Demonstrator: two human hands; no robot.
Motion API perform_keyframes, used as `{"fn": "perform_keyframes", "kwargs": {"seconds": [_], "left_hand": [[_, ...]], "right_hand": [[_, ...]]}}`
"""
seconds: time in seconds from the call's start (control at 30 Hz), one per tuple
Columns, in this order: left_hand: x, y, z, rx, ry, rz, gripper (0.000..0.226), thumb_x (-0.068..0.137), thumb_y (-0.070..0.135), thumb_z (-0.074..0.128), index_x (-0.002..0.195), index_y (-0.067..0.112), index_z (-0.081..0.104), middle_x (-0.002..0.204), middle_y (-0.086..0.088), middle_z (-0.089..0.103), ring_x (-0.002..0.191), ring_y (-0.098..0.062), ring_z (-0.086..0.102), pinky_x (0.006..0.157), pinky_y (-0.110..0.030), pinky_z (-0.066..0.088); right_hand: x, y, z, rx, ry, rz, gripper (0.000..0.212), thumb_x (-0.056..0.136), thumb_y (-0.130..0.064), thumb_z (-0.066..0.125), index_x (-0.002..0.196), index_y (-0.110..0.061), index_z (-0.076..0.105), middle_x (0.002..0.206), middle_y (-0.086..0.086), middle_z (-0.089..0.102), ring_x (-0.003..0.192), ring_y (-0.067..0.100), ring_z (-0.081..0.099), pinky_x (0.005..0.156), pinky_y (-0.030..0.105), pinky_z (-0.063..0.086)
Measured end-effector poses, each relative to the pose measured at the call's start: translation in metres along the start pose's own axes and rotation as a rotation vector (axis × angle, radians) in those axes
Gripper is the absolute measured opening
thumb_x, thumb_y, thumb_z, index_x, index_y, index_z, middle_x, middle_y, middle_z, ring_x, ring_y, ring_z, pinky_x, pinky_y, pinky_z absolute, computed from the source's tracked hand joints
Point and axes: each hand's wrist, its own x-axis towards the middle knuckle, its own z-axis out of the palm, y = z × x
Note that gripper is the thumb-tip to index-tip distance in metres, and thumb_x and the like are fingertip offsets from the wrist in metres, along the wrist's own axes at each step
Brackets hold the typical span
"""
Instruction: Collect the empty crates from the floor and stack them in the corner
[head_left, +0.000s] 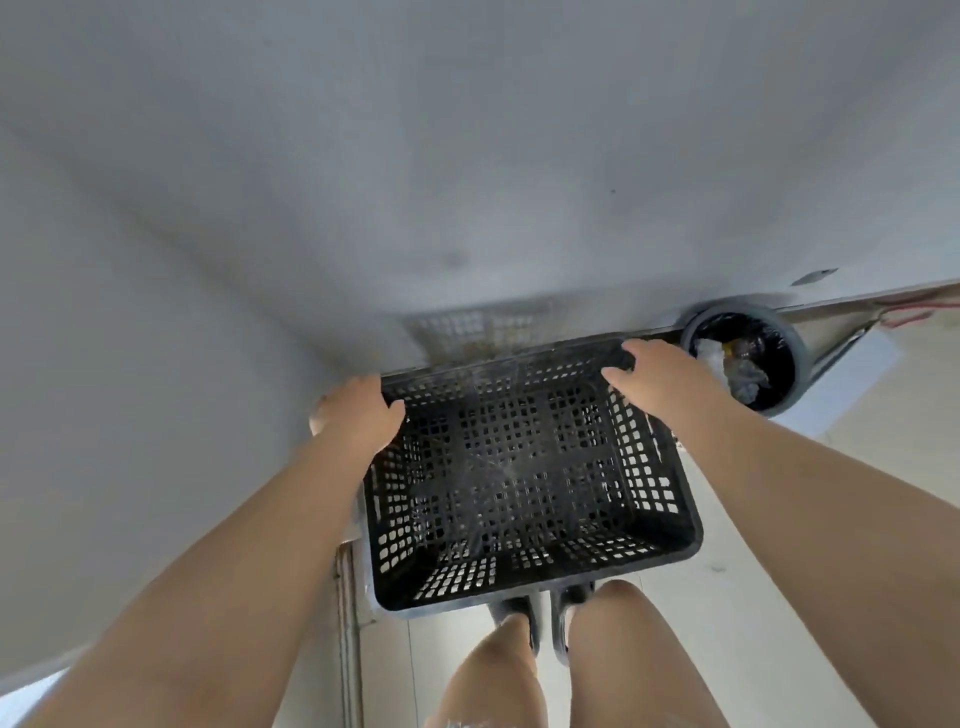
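Observation:
A black perforated plastic crate (524, 483) stands open side up in the corner where two grey walls meet, seen from above. It is empty. More mesh shows through its bottom, so it may rest on other crates, but I cannot tell. My left hand (358, 415) grips the crate's far left rim. My right hand (654, 376) grips the far right rim, fingers curled over the edge. Both forearms reach down from the lower corners of the view.
A round grey bin (789, 395) lined with a black bag and holding crumpled rubbish stands right of the crate against the wall. My knees and dark shoes (563, 618) are just below the crate on pale floor tiles. Red wires (914, 312) lie at far right.

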Motion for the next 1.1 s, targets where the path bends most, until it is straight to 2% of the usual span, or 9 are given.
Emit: {"fn": "perform_keyframes", "kwargs": {"seconds": [0.1, 0.2, 0.43, 0.73, 0.83, 1.1], "left_hand": [[-0.020, 0.011, -0.059, 0.023, 0.099, 0.068, 0.046, 0.099, 0.038, 0.041, 0.137, 0.012, 0.043, 0.136, -0.013, 0.049, 0.123, -0.034, 0.048, 0.097, -0.042, 0.045], [-0.047, -0.003, -0.112, 0.155, 0.208, 0.175, 0.046, 0.099, 0.036, 0.039, 0.138, 0.011, 0.039, 0.136, -0.012, 0.047, 0.124, -0.032, 0.045, 0.097, -0.040, 0.041], [-0.106, 0.036, -0.216, 0.347, 0.546, 0.348, 0.052, 0.099, 0.044, 0.037, 0.140, 0.013, 0.037, 0.136, -0.006, 0.048, 0.125, -0.027, 0.045, 0.104, -0.038, 0.031], [-0.211, 0.145, -0.312, 0.350, 0.844, 0.523, 0.054, 0.098, 0.047, 0.038, 0.140, 0.014, 0.037, 0.135, -0.005, 0.050, 0.123, -0.026, 0.046, 0.101, -0.037, 0.033], [-0.257, 0.199, -0.325, 0.370, 0.893, 0.610, 0.052, 0.099, 0.047, 0.036, 0.138, 0.014, 0.038, 0.131, -0.004, 0.051, 0.120, -0.026, 0.048, 0.093, -0.035, 0.036], [-0.374, 0.331, -0.339, 0.381, 1.063, 0.891, 0.054, 0.097, 0.048, 0.039, 0.142, 0.017, 0.039, 0.137, -0.003, 0.049, 0.125, -0.026, 0.045, 0.099, -0.037, 0.033]], "right_hand": [[-0.026, -0.028, -0.043, -0.193, 0.114, -0.127, 0.056, 0.099, -0.048, 0.042, 0.145, -0.017, 0.039, 0.141, 0.007, 0.050, 0.125, 0.028, 0.050, 0.096, 0.039, 0.046], [-0.064, -0.069, -0.080, -0.401, 0.194, -0.220, 0.056, 0.098, -0.047, 0.040, 0.145, -0.017, 0.036, 0.142, 0.007, 0.046, 0.126, 0.028, 0.046, 0.097, 0.039, 0.041], [-0.134, -0.060, -0.182, -0.482, 0.442, -0.147, 0.061, 0.099, -0.048, 0.037, 0.151, -0.017, 0.027, 0.152, 0.007, 0.035, 0.136, 0.027, 0.035, 0.106, 0.040, 0.035], [-0.242, 0.033, -0.282, -0.442, 0.702, 0.077, 0.064, 0.098, -0.050, 0.037, 0.152, -0.018, 0.022, 0.152, 0.007, 0.032, 0.136, 0.027, 0.033, 0.103, 0.038, 0.034], [-0.282, 0.082, -0.301, -0.433, 0.758, 0.141, 0.065, 0.098, -0.050, 0.037, 0.152, -0.018, 0.022, 0.152, 0.007, 0.033, 0.136, 0.027, 0.033, 0.104, 0.038, 0.033], [-0.391, 0.214, -0.323, -0.401, 0.837, 0.402, 0.065, 0.098, -0.052, 0.036, 0.152, -0.018, 0.023, 0.150, 0.006, 0.035, 0.136, 0.026, 0.034, 0.106, 0.039, 0.032]]}}
